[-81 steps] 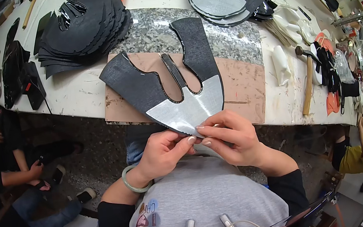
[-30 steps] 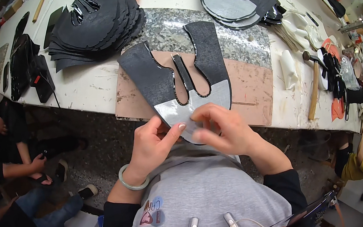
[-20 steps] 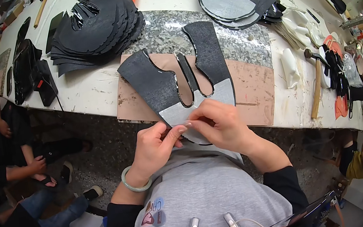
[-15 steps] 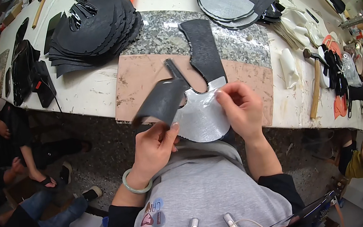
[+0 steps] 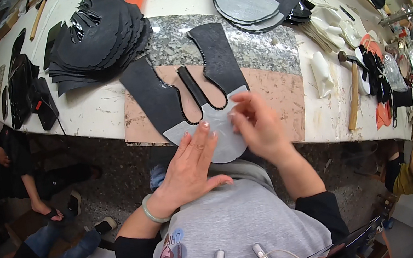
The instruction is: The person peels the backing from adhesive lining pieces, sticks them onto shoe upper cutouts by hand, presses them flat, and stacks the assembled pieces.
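Half a second ago the left wing of the black shoe upper point(image 5: 189, 97) was folded up under the left hand; now it lies spread flat again on the table point(image 5: 93, 110), both wings fanned toward the upper middle of the frame, so the piece looks laid out for pressing. Its grey rounded toe end sits at the table's near edge. The left hand point(image 5: 190, 165) rests open, fingers flat on that grey part. The right hand point(image 5: 258, 124) is blurred, fingers seemingly pinching its edge.
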